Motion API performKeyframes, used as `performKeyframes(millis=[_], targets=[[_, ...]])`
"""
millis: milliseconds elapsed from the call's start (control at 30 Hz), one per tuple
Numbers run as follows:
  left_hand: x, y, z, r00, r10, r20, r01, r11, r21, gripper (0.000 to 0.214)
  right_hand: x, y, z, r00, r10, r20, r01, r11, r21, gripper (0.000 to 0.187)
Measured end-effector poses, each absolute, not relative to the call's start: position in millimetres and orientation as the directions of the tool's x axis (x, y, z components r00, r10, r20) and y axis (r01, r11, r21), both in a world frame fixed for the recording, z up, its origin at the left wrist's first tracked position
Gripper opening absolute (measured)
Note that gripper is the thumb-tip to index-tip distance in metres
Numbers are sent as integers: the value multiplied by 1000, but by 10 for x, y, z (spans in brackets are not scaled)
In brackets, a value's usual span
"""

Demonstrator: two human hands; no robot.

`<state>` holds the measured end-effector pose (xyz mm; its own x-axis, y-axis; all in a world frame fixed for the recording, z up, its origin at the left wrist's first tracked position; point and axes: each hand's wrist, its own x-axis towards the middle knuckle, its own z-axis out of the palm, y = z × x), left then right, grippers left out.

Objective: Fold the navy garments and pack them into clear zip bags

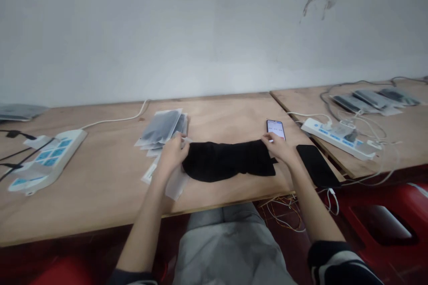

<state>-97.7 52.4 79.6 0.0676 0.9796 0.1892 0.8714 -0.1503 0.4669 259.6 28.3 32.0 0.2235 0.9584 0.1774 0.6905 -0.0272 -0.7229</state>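
A wide, flat piece of black cloth (227, 160) is stretched out sideways just at the table's front part. Its left end is rounded, and a small notch shows in its lower edge. At its upper left corner my left hand (174, 151) is closed in a pinch. My right hand (274, 144) pinches the upper right corner, with a small dark tab sticking out below it. Partly under my left wrist lies a translucent plastic bag (176, 185). Beyond that hand is a stack of frosted bags (160, 127) with dark contents.
A lit phone (276, 129) lies behind my right hand, and a dark phone (317, 165) beside my forearm. Power strips with cables stand left (50, 160) and right (337, 138). More bagged dark items (374, 100) lie far right. A red stool (394, 218) is below right.
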Motion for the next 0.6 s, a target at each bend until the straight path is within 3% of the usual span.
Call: performKeyframes(millis=[100,233,333,467,600], targets=[[-673,300,592,212,890,404,881,-353,316,29,2409,127,130,211,940,269,752,20,-659,24],[-177,3,316,546,763,345,770,-620,151,38,2089,-170,-84,-91,908,410,844,288,-452,38],[19,-42,61,561,788,255,796,-598,97,48,1959,-274,-274,-185,909,373,882,321,-345,42],[14,-11,-146,524,814,251,821,-561,105,55,2008,-299,-417,-181,901,394,896,316,-312,44],[5,-29,-129,526,816,242,821,-561,108,57,2145,-380,-390,41,863,504,912,173,-371,40]])
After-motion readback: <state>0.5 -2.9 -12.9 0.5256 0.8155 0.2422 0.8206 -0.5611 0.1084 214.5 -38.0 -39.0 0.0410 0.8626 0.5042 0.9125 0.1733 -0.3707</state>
